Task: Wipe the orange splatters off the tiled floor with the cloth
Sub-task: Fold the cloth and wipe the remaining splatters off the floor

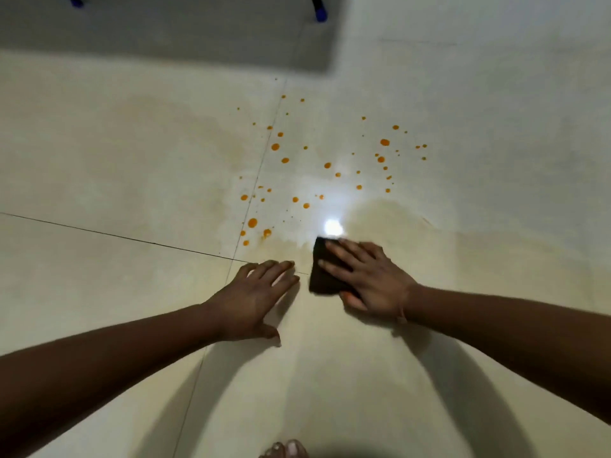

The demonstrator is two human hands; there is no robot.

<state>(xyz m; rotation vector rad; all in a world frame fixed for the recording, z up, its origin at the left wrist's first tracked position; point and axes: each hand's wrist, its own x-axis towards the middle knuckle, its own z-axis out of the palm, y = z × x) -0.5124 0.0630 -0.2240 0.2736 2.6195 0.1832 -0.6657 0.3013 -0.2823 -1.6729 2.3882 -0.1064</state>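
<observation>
Many orange splatters (pixel 327 165) dot the pale tiled floor (pixel 132 166) in the middle of the view, beyond both hands. A dark folded cloth (pixel 322 276) lies flat on the floor just below them. My right hand (pixel 367 276) presses on the cloth with straight spread fingers, thumb at its near edge. My left hand (pixel 254 299) rests flat on the bare tile to the left of the cloth, fingers straight. A faint yellowish smear (pixel 390 219) marks the floor around and to the right of the cloth.
A bright light reflection (pixel 332 227) glares on the tile just above the cloth. Dark grout lines (pixel 115 235) cross by the left hand. At the top, two blue-tipped furniture legs (pixel 319 9) stand over a dark shadow. My toes (pixel 287 449) show at the bottom edge.
</observation>
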